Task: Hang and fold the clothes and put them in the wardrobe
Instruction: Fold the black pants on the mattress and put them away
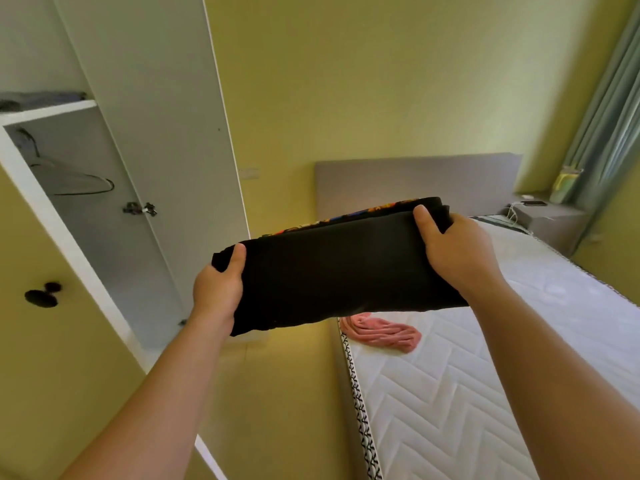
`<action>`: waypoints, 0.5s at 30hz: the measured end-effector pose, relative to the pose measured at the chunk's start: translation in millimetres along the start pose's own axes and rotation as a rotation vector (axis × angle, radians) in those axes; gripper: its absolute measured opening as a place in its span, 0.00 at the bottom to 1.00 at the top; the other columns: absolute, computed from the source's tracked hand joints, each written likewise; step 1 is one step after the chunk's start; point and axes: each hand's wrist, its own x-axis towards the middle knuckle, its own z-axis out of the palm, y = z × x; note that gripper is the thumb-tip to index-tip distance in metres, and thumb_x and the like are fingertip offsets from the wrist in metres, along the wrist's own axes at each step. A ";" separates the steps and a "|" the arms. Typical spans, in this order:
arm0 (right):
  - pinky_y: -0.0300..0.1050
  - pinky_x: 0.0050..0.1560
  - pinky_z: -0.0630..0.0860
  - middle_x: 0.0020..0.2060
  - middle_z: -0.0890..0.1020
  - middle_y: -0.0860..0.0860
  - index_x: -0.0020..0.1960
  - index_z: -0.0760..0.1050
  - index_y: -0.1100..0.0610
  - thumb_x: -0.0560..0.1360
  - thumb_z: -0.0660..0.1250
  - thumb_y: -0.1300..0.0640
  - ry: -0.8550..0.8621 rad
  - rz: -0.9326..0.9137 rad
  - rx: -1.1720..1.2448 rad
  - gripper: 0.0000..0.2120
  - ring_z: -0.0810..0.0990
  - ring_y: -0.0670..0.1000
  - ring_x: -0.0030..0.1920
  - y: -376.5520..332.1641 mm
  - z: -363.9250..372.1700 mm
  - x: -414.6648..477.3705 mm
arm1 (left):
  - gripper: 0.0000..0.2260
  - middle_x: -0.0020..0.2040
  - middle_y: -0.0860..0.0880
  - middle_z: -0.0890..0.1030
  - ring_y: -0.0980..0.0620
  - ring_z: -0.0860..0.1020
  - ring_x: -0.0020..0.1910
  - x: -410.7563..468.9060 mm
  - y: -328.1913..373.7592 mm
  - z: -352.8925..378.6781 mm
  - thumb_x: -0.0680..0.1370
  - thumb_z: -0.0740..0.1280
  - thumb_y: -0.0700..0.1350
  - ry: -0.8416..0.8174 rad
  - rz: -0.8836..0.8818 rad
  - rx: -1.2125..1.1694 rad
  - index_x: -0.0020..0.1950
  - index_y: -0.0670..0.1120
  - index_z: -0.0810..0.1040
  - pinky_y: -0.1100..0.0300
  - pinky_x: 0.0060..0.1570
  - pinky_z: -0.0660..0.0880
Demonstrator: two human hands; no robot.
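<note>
**Head view: folded black garment held in the air between both hands**

Head camera, left to right.

Far left: wardrobe point(104, 209), door swung open, white inside. Shelf point(48, 110) near the top carries a greyish pile of fabric, too blurred to tell more. Below the shelf, one empty hanger point(81, 183) on the rail; something dark hangs further left, unclear. Closed yellow door with a dark knob point(41, 295) at lower left.

Left hand point(216, 289): closed around the left end of the folded black garment point(339, 265), thumb lying on the top face, fingers hidden underneath.

Centre: garment is a flat, thick bundle, stretched level between the hands and clear of any surface. It hangs in front of the yellow wall, just right of the open wardrobe door and above the near edge of the bed. A strip of coloured print shows along its far top edge.

Right hand point(457, 251): closed around the right end of the same bundle, thumb on top pressing the fold, fingers wrapped below and out of sight.

Right: bare quilted mattress point(467, 393) with a grey headboard point(415, 181). A crumpled pink garment point(384, 334) lies on the mattress, directly below the black bundle, not touching it. Far right, a bedside table point(547, 216) with a phone point(535, 203) on a cable, and curtains point(609, 126).
</note>
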 end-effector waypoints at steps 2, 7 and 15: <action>0.38 0.30 0.64 0.34 0.78 0.47 0.41 0.70 0.49 0.78 0.54 0.30 0.007 -0.013 -0.019 0.23 0.75 0.45 0.34 -10.3 13.2 21.3 | 0.14 0.50 0.49 0.79 0.49 0.79 0.48 28.3 -2.5 6.7 0.78 0.66 0.63 -0.013 -0.016 -0.012 0.46 0.53 0.74 0.53 0.41 0.77; 0.38 0.30 0.65 0.34 0.78 0.47 0.41 0.71 0.49 0.78 0.55 0.31 0.016 -0.015 -0.029 0.23 0.76 0.45 0.34 -9.5 49.4 75.3 | 0.14 0.52 0.49 0.80 0.47 0.79 0.51 93.4 -20.4 36.8 0.77 0.66 0.64 -0.017 -0.062 -0.035 0.48 0.54 0.75 0.47 0.50 0.79; 0.39 0.28 0.63 0.35 0.75 0.47 0.41 0.69 0.51 0.77 0.56 0.30 0.005 -0.157 0.113 0.24 0.73 0.45 0.33 -66.6 119.0 200.1 | 0.16 0.51 0.49 0.81 0.47 0.80 0.50 212.4 27.0 60.8 0.75 0.69 0.64 0.151 -0.015 -0.098 0.47 0.53 0.76 0.52 0.45 0.79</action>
